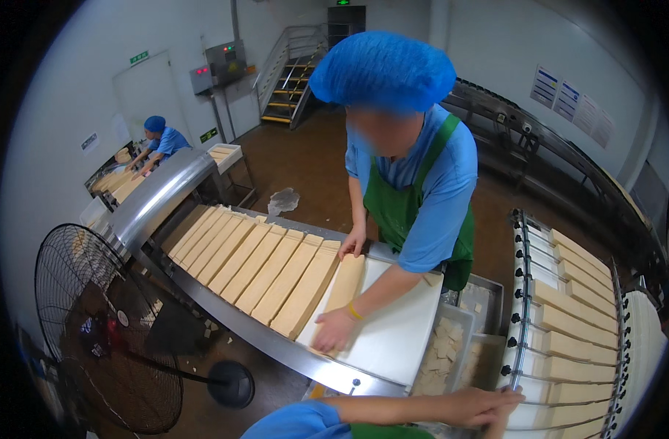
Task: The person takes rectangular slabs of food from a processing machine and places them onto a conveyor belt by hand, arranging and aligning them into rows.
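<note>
Both of my hands are low at the right, beside the rail of the right conveyor. My left hand [472, 407] reaches across from the left, its fingers stretched towards my right hand [503, 410]. The two hands overlap, and what they grip, if anything, is hidden. Pale dough-like strips [576, 332] lie crosswise on that white conveyor [532, 365]. On the middle conveyor, more stacked strips [252, 269] lie side by side. Across from me, a co-worker in a blue hair cover holds both hands on a separate strip [345, 282] on the white belt [392, 324].
Bins of square offcuts [441, 351] stand between the conveyors. A black floor fan [109, 329] is at the left, near the curved metal hood [161, 192]. Another person works beyond the hood. A metal stair [290, 88] stands at the back.
</note>
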Demonstrator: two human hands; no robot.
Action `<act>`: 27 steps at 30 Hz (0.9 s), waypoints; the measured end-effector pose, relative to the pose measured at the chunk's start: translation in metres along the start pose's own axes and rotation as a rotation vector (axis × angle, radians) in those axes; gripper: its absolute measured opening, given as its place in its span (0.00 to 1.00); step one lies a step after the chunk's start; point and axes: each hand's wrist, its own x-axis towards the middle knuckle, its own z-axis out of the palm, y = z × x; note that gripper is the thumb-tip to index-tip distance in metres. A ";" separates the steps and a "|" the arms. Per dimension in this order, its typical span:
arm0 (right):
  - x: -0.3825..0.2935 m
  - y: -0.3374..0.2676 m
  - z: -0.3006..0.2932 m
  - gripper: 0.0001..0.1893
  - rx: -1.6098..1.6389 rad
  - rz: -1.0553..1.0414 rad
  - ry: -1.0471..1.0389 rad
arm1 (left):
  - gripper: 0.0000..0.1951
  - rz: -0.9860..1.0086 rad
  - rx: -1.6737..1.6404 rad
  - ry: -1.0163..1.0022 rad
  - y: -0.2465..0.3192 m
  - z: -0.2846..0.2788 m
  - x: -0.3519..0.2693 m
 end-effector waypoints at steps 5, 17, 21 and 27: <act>-0.012 -0.046 -0.051 0.07 0.099 0.002 0.044 | 0.36 0.076 0.141 0.191 -0.018 0.014 -0.014; -0.019 -0.044 -0.043 0.04 0.010 -0.014 0.118 | 0.31 0.282 0.559 0.370 -0.039 -0.003 -0.011; -0.020 -0.045 -0.044 0.05 0.046 -0.037 0.097 | 0.31 0.387 0.732 0.168 -0.046 0.004 -0.002; -0.024 -0.058 -0.055 0.06 0.066 0.018 0.094 | 0.35 -0.452 0.188 0.264 -0.040 -0.019 0.008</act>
